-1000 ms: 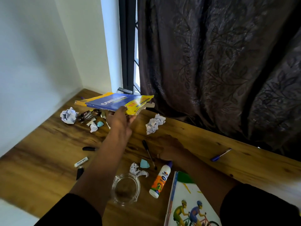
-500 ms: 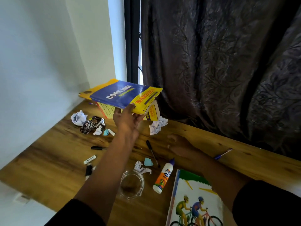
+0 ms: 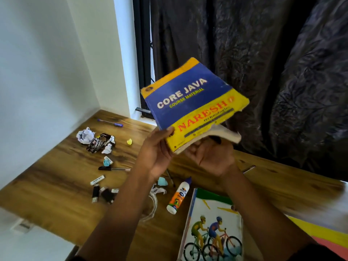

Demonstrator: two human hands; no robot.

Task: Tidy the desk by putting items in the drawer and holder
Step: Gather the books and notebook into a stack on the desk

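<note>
Dark curtains (image 3: 263, 72) hang behind a brown wooden worktop (image 3: 56, 185) that sits in a white corner by a window. Lots of little things lie on the wood: crumpled paper balls (image 3: 85, 135), a shiny wrapper (image 3: 100, 142), a black pen (image 3: 113, 168), a purple pen (image 3: 111, 123) near the wall, a glue bottle (image 3: 178, 196) lying on its side, and a picture book with cyclists (image 3: 212, 228) at the near edge.

Both hands hold a thick blue and yellow book (image 3: 192, 102) up in the air, well above the wood. It tilts, and its near corner sags.

What could go wrong? I think the book could slip and fall, because it looks heavy and floppy and is held only at its low corner. If it drops, it could land on the glue bottle or knock small things off the edge. The worn cover might also tear more if it bends.

The left hand (image 3: 158, 157) has a tight grip, with the thumb pinching the yellow corner from above. The right hand (image 3: 212, 155) is spread wide and flat under the pages, holding them up from below. No drawer or holder shows yet, so the book has no home in sight.
</note>
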